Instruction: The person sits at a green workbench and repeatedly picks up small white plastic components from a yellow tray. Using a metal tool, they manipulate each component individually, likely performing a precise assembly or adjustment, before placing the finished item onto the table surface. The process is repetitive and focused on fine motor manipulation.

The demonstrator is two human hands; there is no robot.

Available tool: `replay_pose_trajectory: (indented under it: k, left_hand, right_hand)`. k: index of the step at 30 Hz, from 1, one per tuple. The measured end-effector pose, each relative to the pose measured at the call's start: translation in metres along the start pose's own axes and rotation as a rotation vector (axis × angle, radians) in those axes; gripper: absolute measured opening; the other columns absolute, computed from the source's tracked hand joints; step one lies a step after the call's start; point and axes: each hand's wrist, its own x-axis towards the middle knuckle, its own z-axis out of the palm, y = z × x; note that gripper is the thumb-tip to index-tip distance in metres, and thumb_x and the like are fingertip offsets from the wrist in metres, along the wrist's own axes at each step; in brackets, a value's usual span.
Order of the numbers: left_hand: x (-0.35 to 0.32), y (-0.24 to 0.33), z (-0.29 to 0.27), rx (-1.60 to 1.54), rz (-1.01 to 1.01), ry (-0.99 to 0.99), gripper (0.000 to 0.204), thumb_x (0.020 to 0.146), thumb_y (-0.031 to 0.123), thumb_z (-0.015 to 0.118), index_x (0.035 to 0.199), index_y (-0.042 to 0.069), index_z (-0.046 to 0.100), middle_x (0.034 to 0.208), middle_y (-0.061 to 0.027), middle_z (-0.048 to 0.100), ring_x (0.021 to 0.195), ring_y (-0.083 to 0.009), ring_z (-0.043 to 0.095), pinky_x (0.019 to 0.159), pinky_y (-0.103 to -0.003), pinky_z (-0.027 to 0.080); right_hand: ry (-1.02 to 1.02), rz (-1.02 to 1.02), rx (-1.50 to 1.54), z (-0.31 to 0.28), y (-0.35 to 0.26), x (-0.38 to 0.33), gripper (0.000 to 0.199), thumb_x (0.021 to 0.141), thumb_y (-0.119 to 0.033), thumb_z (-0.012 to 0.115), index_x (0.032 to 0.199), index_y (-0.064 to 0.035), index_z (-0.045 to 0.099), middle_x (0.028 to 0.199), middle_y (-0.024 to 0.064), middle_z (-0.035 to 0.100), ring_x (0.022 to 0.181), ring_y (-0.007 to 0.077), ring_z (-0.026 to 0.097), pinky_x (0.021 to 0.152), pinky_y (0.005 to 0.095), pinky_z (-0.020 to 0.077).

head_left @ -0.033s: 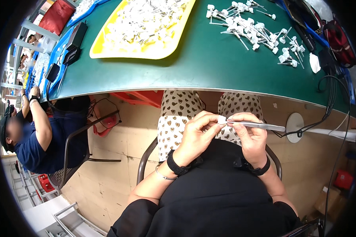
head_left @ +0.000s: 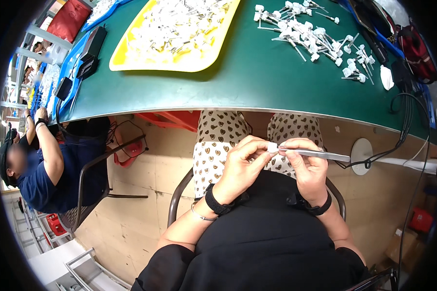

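Note:
Above my lap, in front of the table edge, my left hand (head_left: 247, 162) pinches a small white plastic part (head_left: 272, 147) between thumb and fingers. My right hand (head_left: 306, 167) is closed on metal tweezers (head_left: 320, 154), whose blunt end sticks out to the right. The tweezers' tips point at the white part; whether they grip it is too small to tell. On the green table, a yellow tray (head_left: 199, 65) is filled with similar white parts with thin metal pins. A loose pile of white parts with pins (head_left: 320, 41) lies farther right.
The green table (head_left: 155, 92) curves across in front of me. Black cables (head_left: 412, 109) hang at its right edge. At left, a co-worker (head_left: 63, 160) sits on a chair beside blue trays (head_left: 75, 72). A black device (head_left: 91, 53) stands near them. A red pouch (head_left: 417, 53) lies far right.
My hands, the white part and the tweezers stay in practically the same place. The co-worker's hands at left have shifted slightly.

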Motion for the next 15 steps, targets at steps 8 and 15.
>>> replay_pose_trajectory:
  k: [8,15]
  left_hand:
    - [0.002,-0.011,-0.003,0.079,0.125,0.021,0.012,0.087,-0.003,0.073,0.098,-0.001,0.069,0.097,-0.0087,0.066,0.078,-0.0152,0.067,0.065,-0.026,0.056]
    - [0.002,-0.009,-0.002,0.086,0.084,0.025,0.008,0.088,0.000,0.075,0.093,-0.001,0.068,0.095,-0.0074,0.065,0.079,-0.0130,0.064,0.067,-0.024,0.055]
  right_hand:
    - [-0.016,-0.047,-0.119,0.004,-0.001,0.005,0.013,0.094,0.001,0.067,0.107,0.0022,0.066,0.105,0.0113,0.067,0.090,0.0149,0.064,0.079,0.0269,0.0522]
    - [-0.040,-0.158,-0.229,0.005,0.000,0.009,0.012,0.093,0.000,0.068,0.105,0.0021,0.068,0.101,0.0117,0.069,0.086,0.0158,0.065,0.076,0.0282,0.0538]
